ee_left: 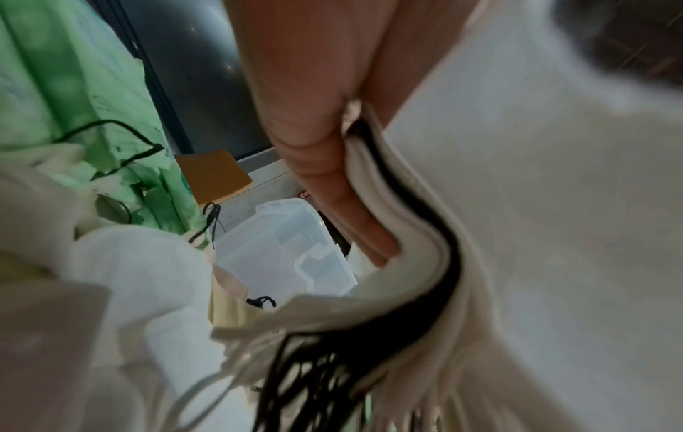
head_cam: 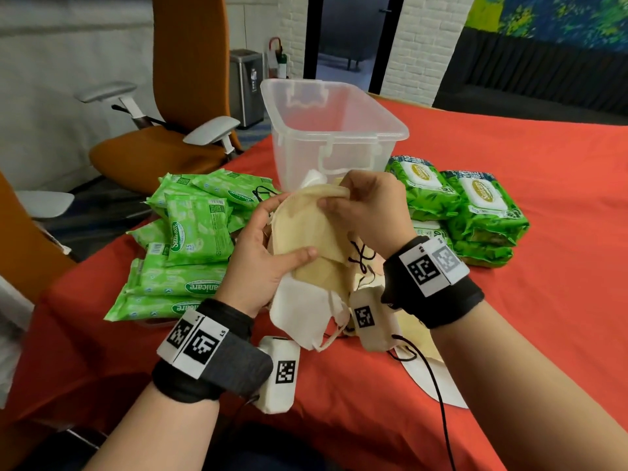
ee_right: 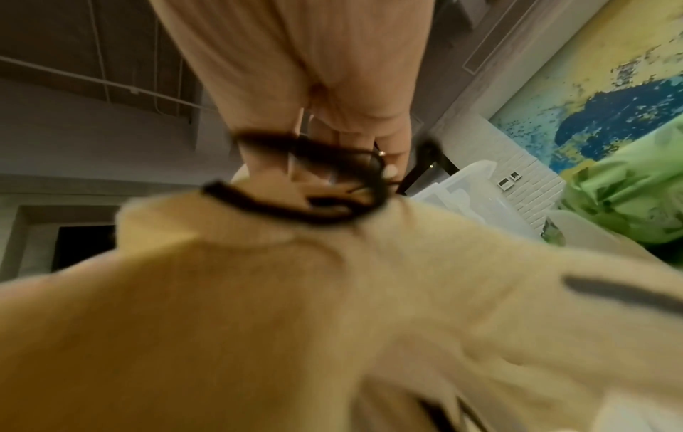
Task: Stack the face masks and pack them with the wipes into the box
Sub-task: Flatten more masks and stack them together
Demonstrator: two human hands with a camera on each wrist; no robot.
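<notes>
Head view, hands: your left hand (head_cam: pixel 261 263) grips a bunch of masks (head_cam: pixel 306 239) at mid-frame, thumb across the top beige one; your right hand (head_cam: pixel 365 212) pinches that mask's upper edge.
Head view, masks: soft cloth, beige and white, curved edges, black and white ear loops hanging below; more lie on the cloth under your right wrist.
Head view, box (head_cam: pixel 334 130): clear plastic, rectangular, open, just behind your hands; something white shows low inside through the wall.
Head view, wipes: a loose heap of light green packs (head_cam: pixel 190 239) at left; darker green packs (head_cam: pixel 475 212) with white lids stacked at right.
Head view, around: red cloth (head_cam: pixel 509 334) covers the table; orange chair (head_cam: pixel 176 96) at upper left.
Left wrist view: your fingers (ee_left: pixel 332 181) curl round stacked mask edges, white and beige layers with black loops fanning down; the box (ee_left: pixel 295 251) lies beyond at centre, green packs at upper left.
Right wrist view: blurred; beige cloth fills the lower frame, a black loop (ee_right: pixel 314 187) crosses your fingers; box rim and green packs at right.
</notes>
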